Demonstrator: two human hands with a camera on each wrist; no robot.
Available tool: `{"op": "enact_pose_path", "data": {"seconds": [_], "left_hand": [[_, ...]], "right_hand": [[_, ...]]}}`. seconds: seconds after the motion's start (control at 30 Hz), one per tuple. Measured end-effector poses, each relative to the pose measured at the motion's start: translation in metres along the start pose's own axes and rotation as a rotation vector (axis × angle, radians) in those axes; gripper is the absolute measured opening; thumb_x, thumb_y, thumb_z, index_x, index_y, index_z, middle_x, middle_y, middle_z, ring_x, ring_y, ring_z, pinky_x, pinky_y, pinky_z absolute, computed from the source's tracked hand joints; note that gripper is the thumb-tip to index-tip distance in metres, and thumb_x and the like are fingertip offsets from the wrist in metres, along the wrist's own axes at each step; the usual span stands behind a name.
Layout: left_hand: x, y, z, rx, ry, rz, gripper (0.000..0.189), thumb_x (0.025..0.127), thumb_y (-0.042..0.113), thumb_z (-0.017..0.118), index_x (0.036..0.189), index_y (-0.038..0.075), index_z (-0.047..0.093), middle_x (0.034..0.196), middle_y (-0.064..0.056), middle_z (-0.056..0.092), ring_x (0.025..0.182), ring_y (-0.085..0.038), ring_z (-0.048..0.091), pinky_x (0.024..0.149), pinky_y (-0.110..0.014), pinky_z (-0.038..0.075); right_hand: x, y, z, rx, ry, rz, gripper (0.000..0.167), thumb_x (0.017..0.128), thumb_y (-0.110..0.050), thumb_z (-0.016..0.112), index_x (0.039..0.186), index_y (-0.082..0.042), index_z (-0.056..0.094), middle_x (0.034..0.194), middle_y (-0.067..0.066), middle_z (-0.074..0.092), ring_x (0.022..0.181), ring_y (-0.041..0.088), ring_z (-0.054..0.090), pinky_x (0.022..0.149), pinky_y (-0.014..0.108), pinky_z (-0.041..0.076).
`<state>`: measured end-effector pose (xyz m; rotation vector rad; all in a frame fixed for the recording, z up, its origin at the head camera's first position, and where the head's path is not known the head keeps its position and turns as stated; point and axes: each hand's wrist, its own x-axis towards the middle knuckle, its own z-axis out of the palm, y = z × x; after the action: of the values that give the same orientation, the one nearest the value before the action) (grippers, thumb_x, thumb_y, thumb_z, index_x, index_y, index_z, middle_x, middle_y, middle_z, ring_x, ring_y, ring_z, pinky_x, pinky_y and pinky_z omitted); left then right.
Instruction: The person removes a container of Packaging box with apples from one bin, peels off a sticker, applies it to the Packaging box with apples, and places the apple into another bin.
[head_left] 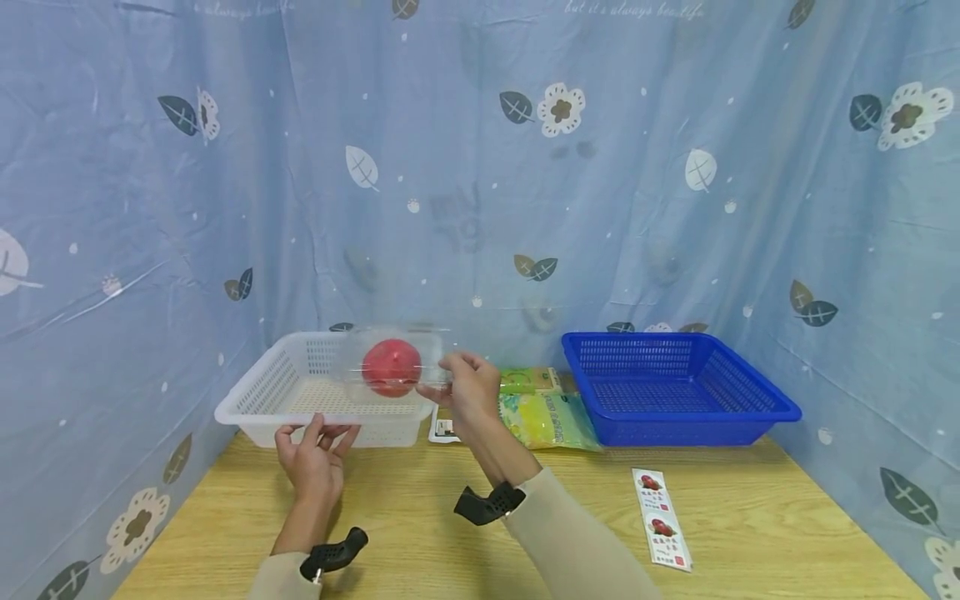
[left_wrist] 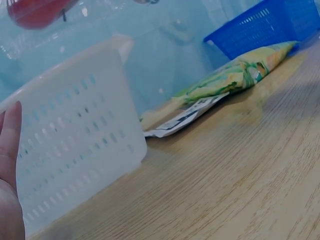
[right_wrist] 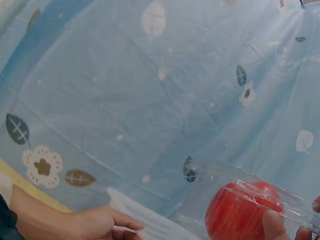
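Note:
My right hand (head_left: 474,393) grips the right end of a clear plastic box (head_left: 352,367) with a round red fruit (head_left: 392,367) inside. The box is tilted and raised over the white basket (head_left: 258,387). In the right wrist view, the fruit (right_wrist: 235,212) shows through glossy clear plastic, with fingertips on its near side. My left hand (head_left: 315,462) is at the front of the white basket, its extended fingers against the wall and rim. A straight finger (left_wrist: 10,142) lies along that wall in the left wrist view.
A blue basket (head_left: 682,429) stands at the back right. Between the baskets lie a yellow-green packet (head_left: 551,419), a green packet (head_left: 528,381) and a white flat item (head_left: 444,428). A strip of fruit-printed labels (head_left: 662,518) lies on the wooden table (head_left: 570,500) at right. A patterned curtain (head_left: 465,208) surrounds everything.

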<state>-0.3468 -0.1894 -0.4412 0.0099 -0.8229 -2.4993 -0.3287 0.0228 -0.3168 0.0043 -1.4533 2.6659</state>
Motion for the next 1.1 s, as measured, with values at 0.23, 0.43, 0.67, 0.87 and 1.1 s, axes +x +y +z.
{"op": "enact_pose_path", "data": {"seconds": [0.23, 0.43, 0.67, 0.87, 1.1], "left_hand": [[0.000, -0.002, 0.001, -0.003, 0.018, 0.000, 0.027, 0.103, 0.012, 0.059, 0.110, 0.011, 0.033, 0.079, -0.011, 0.061, 0.067, -0.023, 0.071, 0.079, -0.045, 0.061], [-0.002, -0.004, 0.002, 0.021, 0.019, 0.023, 0.028, 0.103, 0.013, 0.059, 0.111, 0.010, 0.032, 0.086, -0.012, 0.061, 0.066, -0.022, 0.070, 0.077, -0.043, 0.062], [0.000, -0.003, 0.000, 0.015, 0.007, 0.025, 0.028, 0.103, 0.013, 0.058, 0.113, 0.010, 0.032, 0.091, -0.012, 0.062, 0.070, -0.023, 0.072, 0.082, -0.045, 0.059], [0.000, -0.003, 0.000, 0.019, 0.010, 0.027, 0.027, 0.103, 0.013, 0.059, 0.110, 0.012, 0.033, 0.084, -0.010, 0.063, 0.068, -0.021, 0.071, 0.077, -0.042, 0.062], [-0.002, -0.003, 0.001, 0.015, 0.012, 0.037, 0.033, 0.101, 0.015, 0.062, 0.108, 0.010, 0.031, 0.079, -0.009, 0.060, 0.068, -0.023, 0.070, 0.078, -0.042, 0.062]], "right_hand": [[-0.012, -0.002, -0.019, 0.003, -0.017, -0.001, 0.019, 0.091, 0.000, 0.057, 0.109, 0.004, 0.058, 0.102, 0.009, 0.046, 0.055, 0.011, 0.045, 0.075, 0.040, 0.064], [-0.021, -0.002, -0.037, 0.005, -0.008, -0.002, 0.041, 0.093, -0.001, 0.059, 0.133, 0.006, 0.053, 0.104, 0.011, 0.047, 0.058, 0.010, 0.045, 0.074, 0.038, 0.064], [-0.031, -0.006, -0.055, -0.021, 0.013, -0.003, 0.046, 0.094, -0.002, 0.059, 0.139, 0.004, 0.052, 0.096, 0.007, 0.047, 0.061, 0.011, 0.044, 0.072, 0.035, 0.064], [-0.036, -0.008, -0.067, -0.050, 0.012, -0.009, 0.050, 0.094, -0.003, 0.058, 0.143, 0.003, 0.050, 0.112, 0.011, 0.047, 0.059, 0.010, 0.045, 0.072, 0.034, 0.064], [-0.043, -0.012, -0.079, -0.076, 0.013, -0.010, 0.043, 0.099, -0.006, 0.053, 0.141, 0.004, 0.050, 0.110, 0.012, 0.049, 0.057, 0.009, 0.047, 0.070, 0.031, 0.064]]}}
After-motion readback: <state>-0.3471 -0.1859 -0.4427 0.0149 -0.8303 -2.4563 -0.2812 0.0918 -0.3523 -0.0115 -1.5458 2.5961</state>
